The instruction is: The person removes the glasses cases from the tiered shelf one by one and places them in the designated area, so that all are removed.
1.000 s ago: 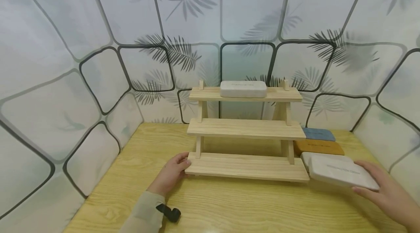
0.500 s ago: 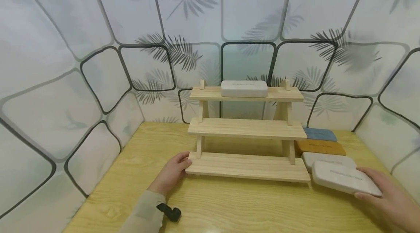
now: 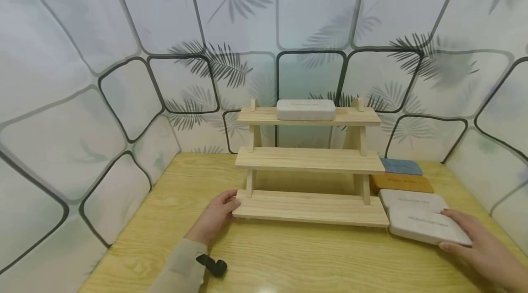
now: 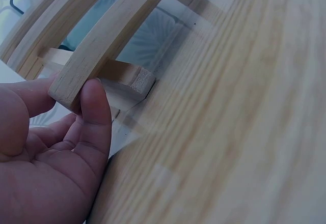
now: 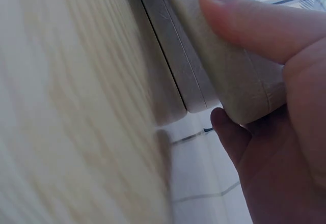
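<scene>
My left hand (image 3: 214, 217) pinches the left end of the lowest shelf of a three-tier wooden display stand (image 3: 309, 206); in the left wrist view, thumb and fingers grip the plank's end (image 4: 89, 56). To the stand's right, my right hand (image 3: 480, 242) holds a white rounded case (image 3: 429, 226) with small lettering by its right end. Its thumb lies on one face in the right wrist view, fingers beneath the case (image 5: 249, 81). Just behind is a second white case (image 3: 412, 197), its front edge meeting or overlapped by the held one. Whether the held case touches the table cannot be told.
An orange-brown case (image 3: 406, 183) and a blue case (image 3: 402, 166) lie behind the white ones, partly hidden by the stand. Another white case (image 3: 306, 110) sits on the top shelf. Patterned curtain (image 3: 247, 18) encloses the wooden table (image 3: 264, 256).
The white case in my right hand has come slightly toward me and down, then settled back left against the white case behind it. My left hand keeps its grip on the stand.
</scene>
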The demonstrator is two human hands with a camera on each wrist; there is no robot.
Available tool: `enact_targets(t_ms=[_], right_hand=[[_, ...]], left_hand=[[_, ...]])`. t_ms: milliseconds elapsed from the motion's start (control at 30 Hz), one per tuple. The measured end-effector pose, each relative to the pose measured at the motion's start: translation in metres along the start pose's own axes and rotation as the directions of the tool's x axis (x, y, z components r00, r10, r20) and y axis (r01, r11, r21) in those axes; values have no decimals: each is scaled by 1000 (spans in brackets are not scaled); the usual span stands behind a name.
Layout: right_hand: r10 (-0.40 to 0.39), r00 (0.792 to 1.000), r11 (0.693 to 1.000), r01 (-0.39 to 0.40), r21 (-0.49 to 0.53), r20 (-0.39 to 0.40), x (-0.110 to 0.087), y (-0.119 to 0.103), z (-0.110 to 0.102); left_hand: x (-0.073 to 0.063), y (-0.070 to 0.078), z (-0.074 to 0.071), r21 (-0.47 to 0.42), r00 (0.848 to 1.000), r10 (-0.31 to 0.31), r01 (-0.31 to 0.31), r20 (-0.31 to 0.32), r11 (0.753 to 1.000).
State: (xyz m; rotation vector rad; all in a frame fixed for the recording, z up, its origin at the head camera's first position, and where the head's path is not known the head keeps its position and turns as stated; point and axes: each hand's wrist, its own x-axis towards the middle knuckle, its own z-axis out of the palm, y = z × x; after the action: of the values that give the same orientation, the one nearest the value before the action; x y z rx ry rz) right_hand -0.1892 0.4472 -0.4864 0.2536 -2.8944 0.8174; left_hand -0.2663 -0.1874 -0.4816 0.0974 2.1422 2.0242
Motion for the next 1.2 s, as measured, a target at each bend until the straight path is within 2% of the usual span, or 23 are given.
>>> enact_targets(t_ms=[133,267,600,800,967,1200], right_hand=[[-50,998,999,50,4,-34,-2,2,5],[-67,997,998,67,-9,-47,-1,4,7],[-40,999,999,40,0,-16,-1,2,9],[-57,998,998,57,-2,-28,-5,1,10],[-24,1000,1000,24,2,-9,-5,1,10],[62,997,998,-62,1,49,2,4,7]], left_hand=[[1,-1,0,11,1000,4,-4,-5,1000],[1,-2,-1,21,1000,10,-10,-3,1000],[2,-2,-2,15,1000,19,-19,2,1000],[2,-1,-1,32,1000,18,-18,-1,999],[3,-1,-1,28,1000,11,-11,-1,1000],[2,-1,-2,14,1000,14,-14,5,1000]])
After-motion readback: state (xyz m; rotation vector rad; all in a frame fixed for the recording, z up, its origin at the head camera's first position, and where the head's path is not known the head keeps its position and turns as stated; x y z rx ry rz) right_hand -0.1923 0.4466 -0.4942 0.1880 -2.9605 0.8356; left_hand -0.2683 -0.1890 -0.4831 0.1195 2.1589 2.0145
